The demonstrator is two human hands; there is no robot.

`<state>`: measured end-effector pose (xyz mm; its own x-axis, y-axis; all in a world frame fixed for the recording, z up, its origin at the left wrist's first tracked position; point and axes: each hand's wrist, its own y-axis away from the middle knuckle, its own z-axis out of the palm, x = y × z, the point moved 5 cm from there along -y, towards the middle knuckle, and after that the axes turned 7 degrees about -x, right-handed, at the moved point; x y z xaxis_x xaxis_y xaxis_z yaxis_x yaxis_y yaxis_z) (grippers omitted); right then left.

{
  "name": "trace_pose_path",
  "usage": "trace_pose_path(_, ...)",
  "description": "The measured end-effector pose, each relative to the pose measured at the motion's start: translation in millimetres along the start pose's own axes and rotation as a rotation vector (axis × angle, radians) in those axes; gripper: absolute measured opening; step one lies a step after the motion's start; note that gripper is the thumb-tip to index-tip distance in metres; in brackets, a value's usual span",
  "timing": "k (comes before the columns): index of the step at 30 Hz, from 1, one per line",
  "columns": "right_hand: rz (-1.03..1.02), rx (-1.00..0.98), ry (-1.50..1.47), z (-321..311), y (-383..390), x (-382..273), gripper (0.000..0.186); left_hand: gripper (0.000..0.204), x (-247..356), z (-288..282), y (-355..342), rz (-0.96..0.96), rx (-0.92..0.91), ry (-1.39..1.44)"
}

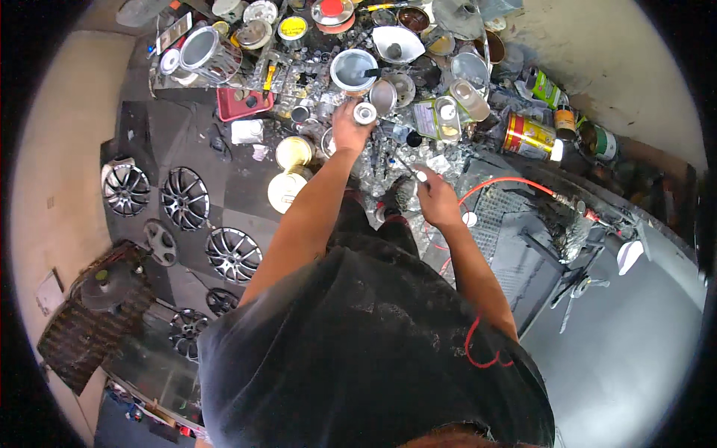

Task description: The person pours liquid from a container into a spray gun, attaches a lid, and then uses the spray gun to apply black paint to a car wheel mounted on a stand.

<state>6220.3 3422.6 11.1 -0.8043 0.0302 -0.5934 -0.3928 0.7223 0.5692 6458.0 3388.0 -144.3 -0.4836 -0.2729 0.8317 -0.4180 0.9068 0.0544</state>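
Even, fairly bright overhead light with soft, short shadows. Glare flashes off the metal tins [293,151] and the silver-spattered surface [448,160]. Strong fisheye bending — a black ring frames the circular view. Detail looks soft, perhaps slightly motion-blurred, toward the rim.
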Motion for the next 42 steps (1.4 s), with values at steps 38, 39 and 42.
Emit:
trace_pose_path(38,-0.224,0.090,-0.075,28,-127,0,0.033,0.063,-16,17,-24,0.037,-0.222,-0.074)
trace_pose_path(39,-0.366,0.134,-0.135,26,-128,2,0.033,0.065,-15,16,-21,0.046,-0.138,-0.113)
trace_pose_path(42,-0.031,-0.021,-0.132,25,-126,-14,0.032,0.057,-16,12,-21,-0.021,-0.228,-0.091)
